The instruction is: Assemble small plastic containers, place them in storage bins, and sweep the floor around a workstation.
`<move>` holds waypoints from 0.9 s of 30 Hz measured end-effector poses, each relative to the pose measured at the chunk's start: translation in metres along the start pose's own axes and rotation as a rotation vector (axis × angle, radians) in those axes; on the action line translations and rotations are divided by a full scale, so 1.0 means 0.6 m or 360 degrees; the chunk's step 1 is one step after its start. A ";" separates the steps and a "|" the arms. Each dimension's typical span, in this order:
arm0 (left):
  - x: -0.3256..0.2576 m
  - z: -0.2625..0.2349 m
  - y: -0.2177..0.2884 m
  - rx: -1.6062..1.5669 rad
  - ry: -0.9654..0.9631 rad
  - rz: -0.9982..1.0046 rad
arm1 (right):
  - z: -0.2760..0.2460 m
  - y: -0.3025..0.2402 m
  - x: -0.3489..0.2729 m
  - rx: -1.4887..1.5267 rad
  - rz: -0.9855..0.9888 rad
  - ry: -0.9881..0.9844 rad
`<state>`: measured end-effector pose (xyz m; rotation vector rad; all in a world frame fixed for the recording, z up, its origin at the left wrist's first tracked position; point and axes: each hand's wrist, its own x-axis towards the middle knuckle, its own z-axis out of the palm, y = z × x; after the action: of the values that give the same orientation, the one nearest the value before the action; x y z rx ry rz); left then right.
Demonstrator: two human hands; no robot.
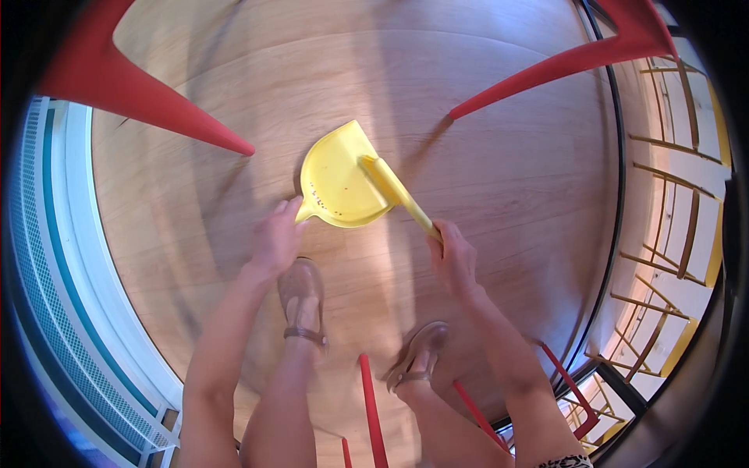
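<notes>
A yellow dustpan (331, 168) is in front of my feet, low over the wooden floor or resting on it; I cannot tell which. My left hand (277, 238) is closed around its short handle. Small dark and coloured crumbs (320, 200) lie in the pan along the curved edge near that handle. My right hand (454, 253) grips the handle of a yellow hand brush (402, 195). The brush head lies over the right part of the pan, slanting toward its middle. Its bristles are mostly hidden from view.
Red chair legs (183, 113) reach down at the far left, and another red leg (530, 78) at the far right. More red legs (370, 405) stand beside my shoes. A white-framed mesh panel (74, 257) runs along the left. Past a black edge at right are yellow-framed chairs (690, 226).
</notes>
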<state>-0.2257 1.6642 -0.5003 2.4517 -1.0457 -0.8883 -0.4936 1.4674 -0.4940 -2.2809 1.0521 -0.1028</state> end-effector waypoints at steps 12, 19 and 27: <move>-0.033 0.059 -0.036 -0.0513 0.0215 -0.0157 | 0.026 -0.087 0.235 0.0203 -0.0151 0.0139; 0.004 0.084 -0.004 -0.0574 0.0463 -0.0369 | 0.125 -0.250 0.474 -0.0236 -0.0541 0.0167; 0.018 0.073 0.023 -0.0581 0.0464 -0.0484 | 0.074 -0.174 0.418 -0.0311 -0.0505 -0.0178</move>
<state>-0.2563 1.6443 -0.5306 2.3591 -0.3780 -0.7011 -0.2401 1.3630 -0.5159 -2.5841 0.6616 -0.0008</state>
